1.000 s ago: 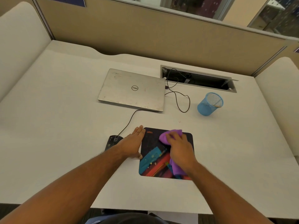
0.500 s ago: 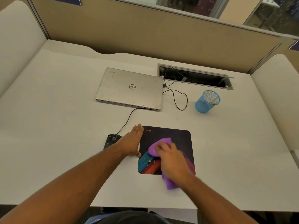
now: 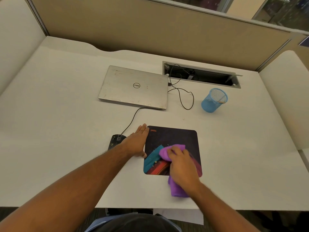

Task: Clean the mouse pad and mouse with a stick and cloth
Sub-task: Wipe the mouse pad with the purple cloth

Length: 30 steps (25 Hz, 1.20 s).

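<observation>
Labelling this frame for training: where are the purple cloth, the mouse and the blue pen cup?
purple cloth [image 3: 178,190]: head view, trailing end.
mouse [image 3: 115,140]: head view, front top.
blue pen cup [image 3: 210,104]: head view, mesh side wall.

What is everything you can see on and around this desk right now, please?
mouse pad: one, dark with teal and red print, near desk edge
cloth: one, purple, on the pad, trailing off its near edge
mouse: one, black, wired, left of pad
laptop: one, silver, closed, behind pad
pen holder: one, blue mesh, right of laptop
cable tray: one, open, at the back
desk: one, white
left hand: flat along pad's left edge
right hand: holds the cloth
</observation>
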Available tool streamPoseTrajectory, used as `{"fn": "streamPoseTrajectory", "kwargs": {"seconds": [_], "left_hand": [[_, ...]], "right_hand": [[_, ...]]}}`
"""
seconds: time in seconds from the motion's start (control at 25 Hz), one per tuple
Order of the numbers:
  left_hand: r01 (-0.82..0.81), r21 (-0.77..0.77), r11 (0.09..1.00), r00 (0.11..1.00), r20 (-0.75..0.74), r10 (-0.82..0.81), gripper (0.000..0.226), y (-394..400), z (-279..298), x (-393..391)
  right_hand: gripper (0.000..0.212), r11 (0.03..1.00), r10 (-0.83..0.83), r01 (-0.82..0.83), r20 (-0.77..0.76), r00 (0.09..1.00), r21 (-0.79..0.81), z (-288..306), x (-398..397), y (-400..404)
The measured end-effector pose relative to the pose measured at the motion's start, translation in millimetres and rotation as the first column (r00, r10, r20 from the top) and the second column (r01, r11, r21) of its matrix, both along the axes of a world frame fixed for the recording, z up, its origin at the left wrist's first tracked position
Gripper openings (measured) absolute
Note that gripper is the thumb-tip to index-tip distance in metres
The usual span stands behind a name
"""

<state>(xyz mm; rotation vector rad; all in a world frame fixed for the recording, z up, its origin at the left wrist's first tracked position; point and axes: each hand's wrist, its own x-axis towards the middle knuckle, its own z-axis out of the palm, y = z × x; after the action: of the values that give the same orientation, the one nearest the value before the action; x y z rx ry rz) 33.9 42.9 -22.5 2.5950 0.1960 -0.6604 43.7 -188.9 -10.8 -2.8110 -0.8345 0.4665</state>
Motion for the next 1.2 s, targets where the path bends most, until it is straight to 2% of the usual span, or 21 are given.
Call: {"fn": "streamPoseTrajectory", "kwargs": {"seconds": [0.08, 0.16, 0.28, 0.4, 0.52, 0.6, 0.64, 0.8, 0.88, 0.96, 1.08, 1.12, 1.2], "left_hand": [[0.002, 0.000, 1.000, 1.000, 0.000, -0.002, 0.125, 0, 0, 1], [0.013, 0.008, 1.000, 1.000, -0.005, -0.013, 0.126, 0, 1, 1], [0.017, 0.012, 1.000, 1.000, 0.006, -0.017, 0.126, 0, 1, 1], [0.016, 0.023, 1.000, 1.000, 0.012, -0.017, 0.125, 0, 0, -1], [0.016, 0.013, 1.000, 1.000, 0.006, -0.016, 0.126, 0, -1, 0], [0.011, 0.017, 1.000, 1.000, 0.003, -0.011, 0.125, 0, 0, 0], [0.014, 0.018, 1.000, 1.000, -0.001, -0.014, 0.125, -1, 1, 1], [0.022, 0.035, 0.999, 1.000, 0.003, -0.023, 0.124, -1, 2, 0], [0.017, 0.036, 0.999, 1.000, 0.004, -0.017, 0.125, -2, 2, 0], [0.018, 0.026, 0.999, 1.000, -0.009, -0.018, 0.125, -2, 2, 0], [0.008, 0.028, 1.000, 1.000, -0.008, -0.008, 0.126, -2, 2, 0], [0.010, 0.026, 1.000, 1.000, -0.013, -0.010, 0.126, -2, 2, 0], [0.019, 0.034, 0.999, 1.000, -0.002, -0.018, 0.126, -2, 3, 0]], "right_hand": [[0.050, 0.995, -0.104, 0.104, -0.023, 0.994, -0.008, 0, 20, 2], [0.049, 0.995, -0.100, 0.101, -0.041, 0.994, 0.011, 5, 12, 16], [0.052, 0.993, 0.114, -0.114, -0.072, 0.991, -0.006, 6, -39, 34], [0.054, 0.976, 0.215, -0.216, -0.068, 0.974, -0.003, 4, -52, 19], [0.049, 0.995, 0.091, -0.090, 0.021, 0.996, -0.036, 0, -9, -1], [0.048, 0.999, -0.031, 0.031, 0.006, 1.000, -0.028, 1, 7, -3], [0.047, 0.999, -0.040, 0.040, -0.002, 0.999, -0.022, 3, 3, 4], [0.054, 0.977, 0.203, -0.207, -0.079, 0.976, -0.048, 5, -55, 24], [0.055, 0.969, 0.240, -0.242, -0.054, 0.969, -0.041, 3, -54, 16], [0.051, 0.982, 0.182, -0.181, 0.006, 0.983, -0.049, -2, -30, 5], [0.049, 0.999, -0.006, 0.007, 0.033, 0.999, -0.040, -3, -5, -2], [0.049, 0.999, -0.023, 0.023, 0.032, 0.999, -0.026, -3, -10, 3], [0.050, 0.997, 0.060, -0.060, 0.006, 0.998, -0.037, -4, -39, 18]]}}
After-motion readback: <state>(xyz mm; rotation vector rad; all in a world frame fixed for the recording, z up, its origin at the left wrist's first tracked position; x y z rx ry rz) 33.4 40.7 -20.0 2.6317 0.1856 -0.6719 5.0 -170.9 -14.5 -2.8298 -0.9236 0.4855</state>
